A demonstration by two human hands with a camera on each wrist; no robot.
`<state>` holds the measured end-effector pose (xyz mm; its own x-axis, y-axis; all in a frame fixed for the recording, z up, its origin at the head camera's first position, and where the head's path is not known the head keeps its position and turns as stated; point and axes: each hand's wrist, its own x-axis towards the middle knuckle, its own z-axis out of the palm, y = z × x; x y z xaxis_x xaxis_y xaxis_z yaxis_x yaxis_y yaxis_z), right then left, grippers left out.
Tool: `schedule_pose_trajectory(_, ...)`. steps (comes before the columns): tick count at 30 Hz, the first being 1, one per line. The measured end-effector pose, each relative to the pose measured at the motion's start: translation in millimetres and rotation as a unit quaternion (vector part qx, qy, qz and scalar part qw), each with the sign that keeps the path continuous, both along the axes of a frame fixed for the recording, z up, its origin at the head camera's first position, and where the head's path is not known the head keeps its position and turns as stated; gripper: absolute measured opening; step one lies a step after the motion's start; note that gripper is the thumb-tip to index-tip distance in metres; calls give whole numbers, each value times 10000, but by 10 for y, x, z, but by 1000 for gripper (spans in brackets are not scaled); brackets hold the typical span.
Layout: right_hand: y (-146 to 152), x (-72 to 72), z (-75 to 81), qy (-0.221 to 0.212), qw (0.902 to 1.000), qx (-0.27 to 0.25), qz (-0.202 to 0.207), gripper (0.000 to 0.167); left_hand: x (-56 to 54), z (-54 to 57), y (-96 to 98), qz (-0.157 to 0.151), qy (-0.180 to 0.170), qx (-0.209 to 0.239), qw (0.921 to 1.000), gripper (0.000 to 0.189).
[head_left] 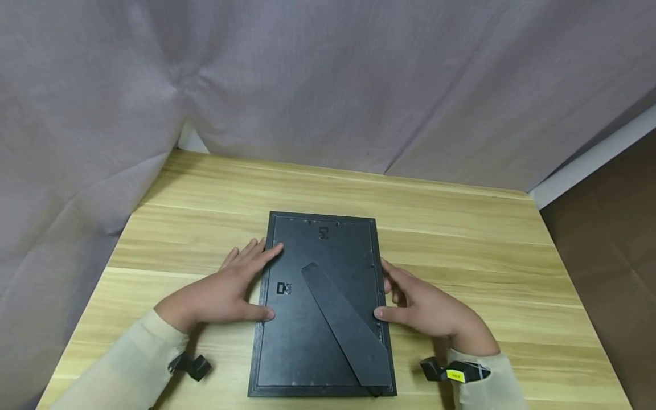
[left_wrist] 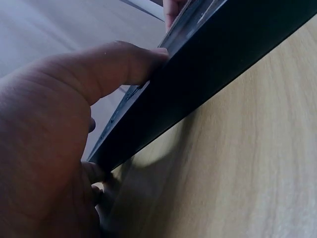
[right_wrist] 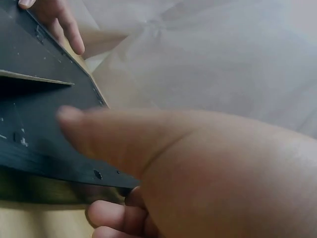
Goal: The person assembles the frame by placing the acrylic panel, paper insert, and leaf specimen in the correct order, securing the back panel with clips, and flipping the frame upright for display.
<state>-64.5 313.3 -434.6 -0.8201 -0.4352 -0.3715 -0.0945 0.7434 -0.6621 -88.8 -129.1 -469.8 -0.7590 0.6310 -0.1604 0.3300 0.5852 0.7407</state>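
A black picture frame (head_left: 328, 341) lies back side up over the wooden table, its long sides pointing away from me. Slanting across its backing board is the easel stand (head_left: 348, 324), and two small metal hangers (head_left: 283, 288) show on the board. My left hand (head_left: 220, 293) grips the left edge, thumb and index finger on top; in the left wrist view other fingertips (left_wrist: 94, 173) show at the frame's lower edge. On the opposite edge my right hand (head_left: 427, 304) holds the frame, thumb over the rim and the other fingers (right_wrist: 111, 215) curled below it.
The wooden table (head_left: 476, 245) runs back to a grey cloth (head_left: 307, 85) that hangs behind it and down the left side. Brown material (head_left: 610, 245) lies beyond the right edge. A small black device (head_left: 192, 365) is strapped at the left wrist, another (head_left: 453, 371) at the right.
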Motion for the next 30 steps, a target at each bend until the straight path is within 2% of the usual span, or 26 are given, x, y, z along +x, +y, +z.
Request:
schedule_pose_trajectory(5,-27,-40,-8,172,9998,42,-115,98,8,-20,-46,57,180,-78,9998,124)
schedule_pose_trajectory(8,-39,-40,6,388,9990,145,-174,93,51,1,-54,94,491,-169,9986,117)
schedule_pose_trajectory(10,-65,-15,31,747,9965,313,-184,87,111,41,-38,64,749,-191,9970,110)
schedule_pose_trajectory(13,-157,49,94,1552,9865,512,-45,81,248,112,44,-171,1136,-160,9933,98)
schedule_pose_trajectory(15,-254,107,140,2041,9772,530,263,80,353,154,133,-428,1309,-147,9904,93)
schedule_pose_trajectory(17,-370,170,182,2240,9714,386,688,82,447,173,243,-726,1399,-178,9873,92)
schedule_pose_trajectory(21,-573,313,210,1932,9704,153,1445,92,578,162,453,-1204,1462,-332,9813,93)
schedule_pose_trajectory(25,-697,457,153,1825,9671,270,1749,101,664,132,570,-1463,1606,-454,9751,94)
schedule_pose_trajectory(30,-773,632,61,1853,9617,481,1961,111,736,112,588,-1538,1769,-512,9708,97)
